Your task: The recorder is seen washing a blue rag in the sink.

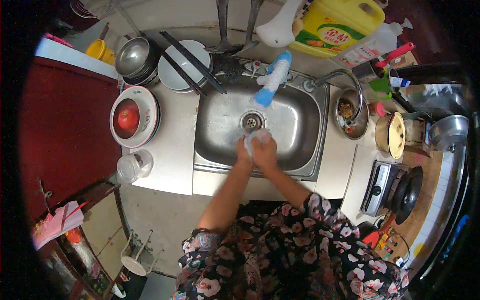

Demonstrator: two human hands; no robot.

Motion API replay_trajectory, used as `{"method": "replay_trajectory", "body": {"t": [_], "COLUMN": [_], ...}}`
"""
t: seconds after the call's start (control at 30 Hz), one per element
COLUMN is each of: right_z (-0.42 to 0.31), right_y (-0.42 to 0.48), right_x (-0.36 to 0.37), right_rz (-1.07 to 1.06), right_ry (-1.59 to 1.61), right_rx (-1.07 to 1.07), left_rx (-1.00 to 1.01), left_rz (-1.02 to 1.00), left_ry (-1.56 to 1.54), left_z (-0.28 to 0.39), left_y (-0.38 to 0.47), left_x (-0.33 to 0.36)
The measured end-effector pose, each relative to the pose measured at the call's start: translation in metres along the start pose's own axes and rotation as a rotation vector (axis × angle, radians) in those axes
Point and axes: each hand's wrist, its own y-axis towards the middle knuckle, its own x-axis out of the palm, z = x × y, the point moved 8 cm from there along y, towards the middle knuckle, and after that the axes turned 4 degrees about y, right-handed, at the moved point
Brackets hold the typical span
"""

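Observation:
Over the front half of a stainless steel sink [221, 142], both my hands are close together around a wet-looking white cloth [263, 135]. My left hand [244, 150] grips its left side. My right hand [265, 153] closes on it from the right. Exactly what the cloth is I cannot tell, as my fingers cover part of it. Just beyond my hands is the drain strainer [251, 122]. A blue and white cleaning cloth [276, 77] hangs over the sink's back rim, its lower end reaching into the basin.
White bowls [174, 69] with dark chopsticks [193, 62] across them stand back left. Nearer left are stacked plates [150, 123] and a clear plastic jar [135, 166]. The curved faucet [360, 88] swings over a metal bowl of scraps [350, 129]. A gas stove [378, 189] stands right.

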Motion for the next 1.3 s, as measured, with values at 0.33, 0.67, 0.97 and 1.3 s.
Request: {"method": "replay_trajectory", "body": {"t": [0.33,0.67,0.97,1.3], "right_z": [0.003,0.004,0.039,0.029], "right_y": [0.0,-0.003,0.029,0.039], "right_x": [-0.011,0.003,-0.016,-0.049], "right_rz": [-0.001,-0.044,-0.6,-0.433], "right_ry": [0.044,0.003,0.334,-0.17], "right_rx": [0.031,-0.047,0.243,-0.107], "left_rx": [0.027,0.292,0.024,0.45], "left_rz": [0.159,0.132,-0.031,0.067], "left_ry": [0.121,0.539,0.701,1.195], "left_z": [-0.009,0.013,0.015,0.072], "left_y": [0.0,0.012,-0.015,-0.04], "left_x": [-0.007,-0.039,0.02,0.053]}}
